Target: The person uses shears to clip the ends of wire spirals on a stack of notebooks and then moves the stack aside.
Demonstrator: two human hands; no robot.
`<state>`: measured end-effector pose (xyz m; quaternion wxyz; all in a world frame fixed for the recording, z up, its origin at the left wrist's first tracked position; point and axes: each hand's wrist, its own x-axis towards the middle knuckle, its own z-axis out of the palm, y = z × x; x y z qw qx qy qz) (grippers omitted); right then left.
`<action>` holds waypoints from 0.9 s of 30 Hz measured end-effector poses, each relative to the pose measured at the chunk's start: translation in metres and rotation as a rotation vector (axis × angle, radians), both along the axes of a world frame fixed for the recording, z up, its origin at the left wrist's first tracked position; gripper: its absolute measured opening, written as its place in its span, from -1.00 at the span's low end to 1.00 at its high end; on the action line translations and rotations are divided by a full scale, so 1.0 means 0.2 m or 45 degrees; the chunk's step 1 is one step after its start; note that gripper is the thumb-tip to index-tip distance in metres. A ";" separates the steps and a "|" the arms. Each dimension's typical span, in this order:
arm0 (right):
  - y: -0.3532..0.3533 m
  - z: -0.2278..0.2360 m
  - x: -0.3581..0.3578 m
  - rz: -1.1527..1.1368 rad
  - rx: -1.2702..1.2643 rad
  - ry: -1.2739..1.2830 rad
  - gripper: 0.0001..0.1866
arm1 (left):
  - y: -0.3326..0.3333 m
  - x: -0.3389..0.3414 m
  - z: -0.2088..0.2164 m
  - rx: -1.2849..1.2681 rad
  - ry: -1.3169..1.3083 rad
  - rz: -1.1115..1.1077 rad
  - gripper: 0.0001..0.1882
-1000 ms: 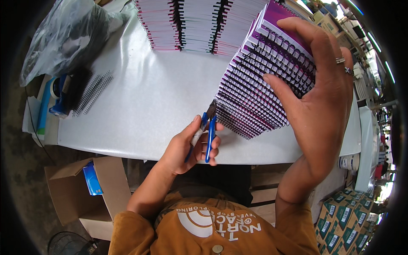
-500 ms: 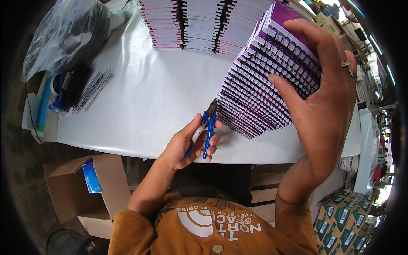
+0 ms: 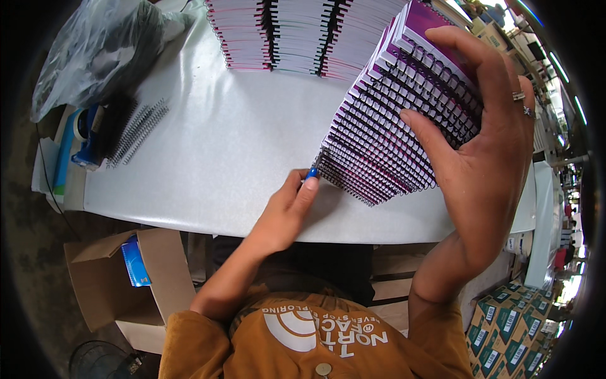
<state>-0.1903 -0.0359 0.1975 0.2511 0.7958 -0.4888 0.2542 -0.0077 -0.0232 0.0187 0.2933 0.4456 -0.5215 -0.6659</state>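
Observation:
My left hand (image 3: 287, 211) is closed around a pair of blue-handled wire cutters (image 3: 312, 172). Most of the handles are hidden in the fist, and the dark jaws meet the left edge of a tall stack of spiral-bound notebooks (image 3: 379, 132), at the coil ends. The notebooks have purple covers and black coils facing me. Over the stack's upper right side, my right hand (image 3: 483, 132) grips it, thumb on the coils and fingers curled over the top cover. Two rings show on its fingers.
More coil-bound books (image 3: 293, 38) stand along the table's far side. Loose coils (image 3: 137, 132), a blue tape dispenser (image 3: 88, 139) and a plastic bag (image 3: 95, 57) lie at the left of the white table (image 3: 208, 145). Below are an open cardboard box (image 3: 170, 271) and patterned cartons (image 3: 508, 325).
My left hand has turned over and its fingers have closed round the cutters' handles, which were spread apart before. The jaws stay at the stack's left edge; my right hand has hardly shifted.

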 end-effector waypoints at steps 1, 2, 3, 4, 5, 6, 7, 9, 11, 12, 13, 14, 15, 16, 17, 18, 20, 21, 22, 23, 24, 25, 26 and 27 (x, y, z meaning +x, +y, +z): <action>0.00 0.00 0.00 0.007 0.000 -0.005 -0.32 | -0.01 0.01 0.00 0.241 0.359 -0.052 -0.44; 0.00 0.00 -0.01 0.019 0.001 -0.005 -0.32 | 0.00 0.02 0.01 0.659 0.671 0.005 -0.41; 0.00 0.00 -0.01 0.029 0.010 -0.028 -0.32 | 0.00 0.02 0.01 0.704 0.728 -0.036 -0.41; 0.00 0.00 -0.01 0.038 0.019 -0.050 -0.32 | -0.01 0.04 0.00 0.750 0.785 -0.076 -0.41; 0.00 0.00 -0.01 0.050 0.035 -0.097 -0.32 | -0.02 0.05 -0.01 0.795 0.841 -0.116 -0.41; 0.00 0.00 -0.01 0.057 0.042 -0.104 -0.31 | -0.03 0.06 0.02 0.643 0.654 -0.143 -0.44; -0.01 0.00 -0.01 0.064 0.049 -0.112 -0.31 | -0.01 0.04 0.03 0.245 0.144 -0.077 -0.45; -0.01 0.01 -0.01 0.069 0.034 -0.059 -0.31 | 0.03 -0.02 0.06 -0.562 -0.871 0.066 -0.47; -0.01 0.00 -0.01 0.070 0.018 -0.015 -0.31 | 0.03 -0.01 0.04 -0.196 -0.419 0.012 -0.45; -0.01 0.00 -0.01 0.065 0.027 -0.071 -0.31 | 0.01 0.01 0.01 0.082 -0.020 -0.020 -0.44; -0.01 -0.01 -0.01 0.062 0.037 -0.129 -0.31 | 0.00 0.02 0.00 0.358 0.379 -0.051 -0.42; -0.01 -0.04 0.00 0.060 0.068 -0.266 -0.31 | 0.01 0.03 0.00 0.655 0.639 -0.030 -0.39; -0.01 -0.05 0.01 0.067 0.090 -0.334 -0.31 | 0.01 0.04 -0.01 0.728 0.711 -0.055 -0.39; -0.01 -0.06 0.02 0.073 0.111 -0.405 -0.30 | -0.01 0.05 -0.02 0.800 0.783 -0.078 -0.39; -0.01 -0.06 0.02 0.088 0.117 -0.408 -0.30 | -0.01 0.07 -0.03 0.871 0.856 -0.100 -0.39; -0.01 -0.04 0.01 0.075 0.098 -0.339 -0.31 | -0.01 0.05 -0.02 0.654 0.539 -0.100 -0.39; 0.01 0.02 -0.01 0.034 0.045 -0.140 -0.31 | -0.01 0.02 0.02 0.200 -0.082 -0.095 -0.40; 0.00 0.02 -0.01 0.042 0.033 -0.090 -0.31 | 0.00 0.01 0.03 -0.026 -0.397 -0.068 -0.41; 0.00 0.01 -0.01 0.048 0.019 -0.040 -0.32 | 0.03 -0.01 0.03 -0.370 -0.699 0.052 -0.40; -0.01 0.00 -0.01 0.067 0.022 -0.061 -0.32 | 0.04 -0.01 0.04 -0.319 -0.654 0.041 -0.41; -0.01 0.00 -0.01 0.075 0.013 -0.065 -0.31 | 0.04 -0.01 0.05 -0.275 -0.607 0.025 -0.42; -0.01 0.00 -0.01 0.083 0.007 -0.070 -0.31 | 0.04 -0.01 0.05 -0.231 -0.560 0.008 -0.43; -0.01 0.00 -0.01 0.086 -0.006 -0.060 -0.29 | 0.02 0.02 0.00 0.042 -0.216 -0.077 -0.45; -0.01 0.00 -0.02 0.078 0.001 -0.050 -0.32 | 0.01 0.04 0.00 0.311 0.081 -0.062 -0.44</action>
